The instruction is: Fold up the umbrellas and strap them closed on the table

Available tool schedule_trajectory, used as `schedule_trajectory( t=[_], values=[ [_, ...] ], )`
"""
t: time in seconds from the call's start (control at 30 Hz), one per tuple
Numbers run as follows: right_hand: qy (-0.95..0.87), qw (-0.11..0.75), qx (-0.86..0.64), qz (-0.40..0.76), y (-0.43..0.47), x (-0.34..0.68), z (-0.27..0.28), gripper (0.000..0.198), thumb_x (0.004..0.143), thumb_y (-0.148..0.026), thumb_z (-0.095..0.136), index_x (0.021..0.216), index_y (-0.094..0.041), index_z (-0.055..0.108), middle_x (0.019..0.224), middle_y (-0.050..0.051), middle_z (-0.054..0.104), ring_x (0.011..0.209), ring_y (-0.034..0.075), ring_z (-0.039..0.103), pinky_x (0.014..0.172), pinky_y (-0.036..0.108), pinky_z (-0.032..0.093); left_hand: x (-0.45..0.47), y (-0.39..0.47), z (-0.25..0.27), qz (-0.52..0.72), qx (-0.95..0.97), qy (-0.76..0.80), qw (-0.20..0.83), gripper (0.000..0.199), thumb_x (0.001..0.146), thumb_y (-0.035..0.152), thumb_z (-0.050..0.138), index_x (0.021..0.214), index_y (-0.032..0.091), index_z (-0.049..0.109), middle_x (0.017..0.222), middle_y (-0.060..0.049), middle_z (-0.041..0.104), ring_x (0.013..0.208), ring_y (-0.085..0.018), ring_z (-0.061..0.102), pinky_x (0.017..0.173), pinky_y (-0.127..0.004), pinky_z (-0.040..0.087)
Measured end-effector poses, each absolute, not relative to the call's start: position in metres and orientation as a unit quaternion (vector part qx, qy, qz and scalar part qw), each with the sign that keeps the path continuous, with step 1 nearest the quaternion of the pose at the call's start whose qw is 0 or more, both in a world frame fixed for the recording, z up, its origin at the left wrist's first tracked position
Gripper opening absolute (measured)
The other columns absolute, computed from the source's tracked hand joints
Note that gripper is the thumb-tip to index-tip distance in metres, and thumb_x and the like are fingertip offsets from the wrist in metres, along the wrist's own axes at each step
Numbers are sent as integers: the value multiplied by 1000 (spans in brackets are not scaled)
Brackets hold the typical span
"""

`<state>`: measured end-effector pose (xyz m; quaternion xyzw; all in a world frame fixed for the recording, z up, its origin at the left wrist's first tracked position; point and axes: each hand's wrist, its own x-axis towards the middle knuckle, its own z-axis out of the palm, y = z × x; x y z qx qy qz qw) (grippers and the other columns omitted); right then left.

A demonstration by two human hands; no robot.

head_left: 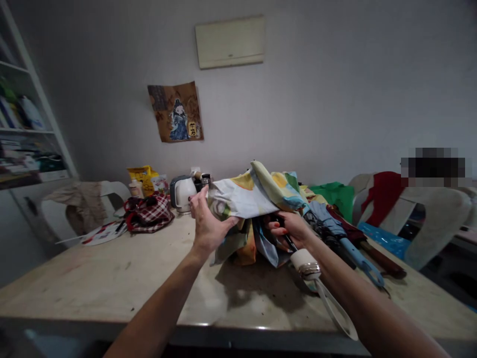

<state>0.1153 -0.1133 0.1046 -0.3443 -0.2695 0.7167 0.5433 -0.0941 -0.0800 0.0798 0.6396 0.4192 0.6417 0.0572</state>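
A partly folded umbrella (242, 196), its loose canopy white, yellow and light blue with a fruit or flower print, is held above the table in front of me. My left hand (211, 221) cups the canopy's left end, thumb along the lower edge and fingers on the far side. Under the fabric, my right hand (292, 228) is closed around the black shaft. The umbrella's white handle (305, 263) points toward me, with a pale wrist strap (337, 311) hanging from it. Some canopy folds droop below my hands.
Several folded umbrellas lie at right, one with a blue handle (363, 263), another with a brown handle (385, 259). A plaid cloth bag (152, 213), white kettle (184, 194) and yellow packet (143, 180) stand left on the table (156, 268). A person sits behind the right-hand chair (439, 211).
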Motion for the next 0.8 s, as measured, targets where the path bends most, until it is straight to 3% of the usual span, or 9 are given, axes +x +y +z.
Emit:
schedule_trajectory(
  t=[0.1, 0.23, 0.4, 0.6, 0.8],
  values=[
    [-271, 527, -364, 719, -117, 116, 105, 17, 95, -12, 33, 80, -18, 39, 60, -3, 41, 37, 1, 24, 29, 6, 13, -96, -78, 94, 541, 728, 376, 191, 87, 47, 29, 89, 125, 15, 54, 128, -15, 58, 124, -34, 54, 107, -46, 42],
    [-283, 477, -407, 726, -117, 111, 100, 21, 98, -18, 34, 77, -19, 37, 54, -6, 34, 36, 2, 19, 28, 8, 12, -88, -84, 107, 451, 769, 236, 388, 77, 49, 23, 88, 119, 15, 57, 114, -9, 66, 105, -25, 62, 90, -33, 50],
    [-293, 492, -398, 717, -114, 105, 93, 21, 98, -14, 34, 77, -17, 38, 57, -4, 38, 37, 1, 25, 30, 7, 13, -78, -77, 114, 496, 702, 213, 465, 32, 59, 24, 79, 85, 15, 62, 75, 1, 62, 66, -10, 55, 62, -20, 42],
    [-288, 488, -399, 721, -118, 105, 96, 24, 101, -16, 31, 78, -17, 37, 59, -4, 40, 37, 1, 26, 30, 6, 14, -73, -46, 109, 596, 640, 302, 379, 13, 74, 22, 61, 85, 20, 55, 74, 3, 60, 70, -12, 55, 67, -21, 44],
    [-288, 377, -404, 782, -126, 105, 95, 40, 106, -31, 22, 75, -14, 42, 52, -7, 32, 32, 0, 20, 28, 7, 12, -78, -19, 111, 499, 746, 439, 26, 6, 83, 19, 57, 89, 18, 59, 80, -4, 67, 77, -20, 61, 71, -27, 41]
  ],
)
